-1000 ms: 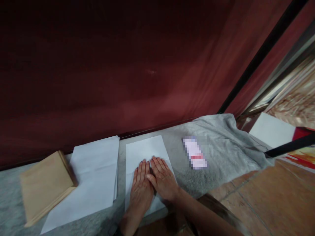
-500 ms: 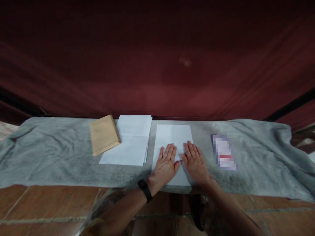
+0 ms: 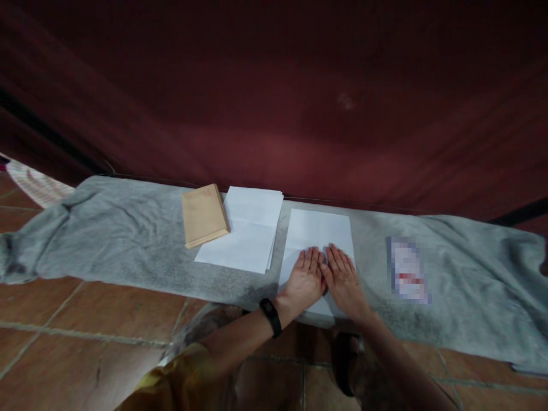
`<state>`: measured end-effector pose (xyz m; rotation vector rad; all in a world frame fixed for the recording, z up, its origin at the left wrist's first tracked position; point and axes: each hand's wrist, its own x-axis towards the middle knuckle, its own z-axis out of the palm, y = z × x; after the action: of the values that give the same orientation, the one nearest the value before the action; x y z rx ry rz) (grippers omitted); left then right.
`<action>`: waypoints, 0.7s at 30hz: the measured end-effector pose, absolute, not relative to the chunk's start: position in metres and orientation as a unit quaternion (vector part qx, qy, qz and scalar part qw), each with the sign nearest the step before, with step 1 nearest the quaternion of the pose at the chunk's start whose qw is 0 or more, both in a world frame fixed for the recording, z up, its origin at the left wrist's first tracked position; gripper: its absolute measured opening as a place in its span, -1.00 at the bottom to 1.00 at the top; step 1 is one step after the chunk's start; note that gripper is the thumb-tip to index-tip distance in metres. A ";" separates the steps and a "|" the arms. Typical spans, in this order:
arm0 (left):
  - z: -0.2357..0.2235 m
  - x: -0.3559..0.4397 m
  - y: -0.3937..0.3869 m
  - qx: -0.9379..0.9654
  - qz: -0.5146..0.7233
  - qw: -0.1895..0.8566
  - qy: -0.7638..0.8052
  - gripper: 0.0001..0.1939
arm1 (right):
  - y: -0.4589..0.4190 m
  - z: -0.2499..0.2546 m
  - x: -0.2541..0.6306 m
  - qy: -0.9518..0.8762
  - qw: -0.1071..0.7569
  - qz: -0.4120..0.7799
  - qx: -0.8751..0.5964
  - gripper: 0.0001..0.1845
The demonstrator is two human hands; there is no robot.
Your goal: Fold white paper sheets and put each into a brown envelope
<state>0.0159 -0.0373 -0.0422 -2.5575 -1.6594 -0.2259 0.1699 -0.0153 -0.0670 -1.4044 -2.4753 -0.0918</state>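
Both hands flat on a paper sheet, with other things on either side.
The left hand [image 3: 306, 282] and right hand [image 3: 345, 285] lie side by side, fingers straight and gripping nothing, hiding the middle of the sheet [image 3: 321, 225] on the grey cloth [image 3: 128, 228]. To the left, brown envelopes [image 3: 204, 217] overlap a paper stack [image 3: 244, 228]; to the right lies a blurred item [image 3: 409, 271], perhaps a phone. A red curtain [image 3: 257, 114] rises behind.
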 end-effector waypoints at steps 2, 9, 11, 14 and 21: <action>-0.041 0.016 -0.037 -0.839 -0.075 0.046 -0.537 -0.40 | -0.016 -0.069 0.172 -0.859 0.141 -0.040 -0.490 -0.41; -0.041 0.016 -0.037 -0.850 -0.067 0.065 -0.518 -0.42 | -0.018 -0.071 0.177 -0.862 0.140 -0.051 -0.484 -0.43; -0.042 0.017 -0.037 -0.850 -0.063 0.067 -0.519 -0.43 | -0.018 -0.070 0.174 -0.852 0.144 -0.049 -0.502 -0.42; -0.044 0.017 -0.036 -0.843 -0.071 0.049 -0.530 -0.44 | -0.019 -0.067 0.169 -0.833 0.154 -0.051 -0.530 -0.40; -0.051 -0.009 -0.036 -0.800 -0.119 0.015 -0.588 -0.37 | -0.019 -0.067 0.161 -0.809 0.167 -0.071 -0.559 -0.40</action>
<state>-0.0094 -0.0356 -0.0509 -2.4891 -1.8314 -0.3692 0.1609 -0.0188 -0.0674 -1.5902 -2.3038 -0.2012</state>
